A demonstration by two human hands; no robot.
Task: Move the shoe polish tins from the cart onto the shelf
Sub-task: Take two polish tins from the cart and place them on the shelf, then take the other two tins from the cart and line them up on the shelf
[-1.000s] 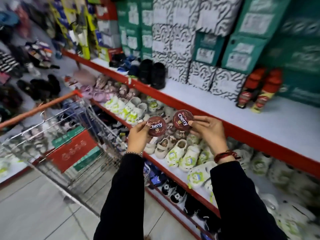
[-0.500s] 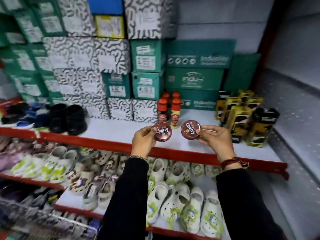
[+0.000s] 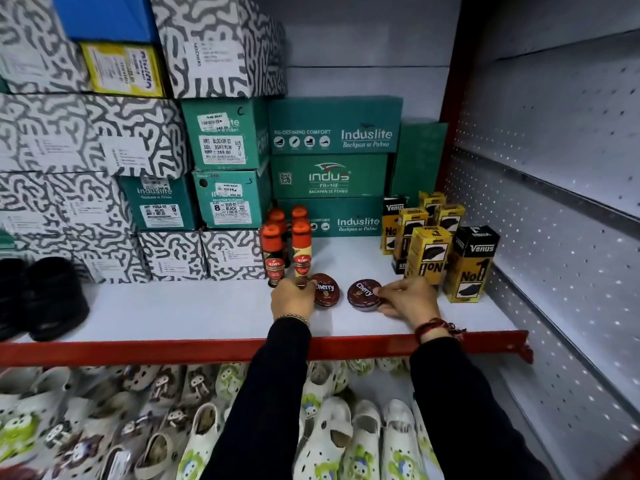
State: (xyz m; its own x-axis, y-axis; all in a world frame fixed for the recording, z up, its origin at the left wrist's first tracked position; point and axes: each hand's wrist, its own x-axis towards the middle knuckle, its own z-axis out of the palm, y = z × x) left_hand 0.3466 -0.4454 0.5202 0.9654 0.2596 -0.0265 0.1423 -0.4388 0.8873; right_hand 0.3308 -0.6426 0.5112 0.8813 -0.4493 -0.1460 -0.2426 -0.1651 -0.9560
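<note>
Two round dark-red "Cherry" shoe polish tins sit low on the white shelf (image 3: 207, 313) with its red front lip. My left hand (image 3: 292, 297) grips the left tin (image 3: 327, 291) by its left side. My right hand (image 3: 407, 299) holds the right tin (image 3: 363, 294) by its right edge, thumb on the lid. Both tins lie about flat, touching or nearly touching the shelf surface, a small gap between them. The cart is out of view.
Orange-capped Kiwi polish bottles (image 3: 287, 247) stand just behind the left tin. Yellow-and-black Venus boxes (image 3: 436, 247) stand to the right. Green and patterned shoe boxes (image 3: 225, 161) fill the back. Black shoes (image 3: 41, 296) sit at far left. Children's clogs (image 3: 329, 431) fill the shelf below.
Both hands have gone forward and down from mid-air to the shelf, carrying the two tins onto its surface. The view has swung right and closer; the cart has left the frame.
</note>
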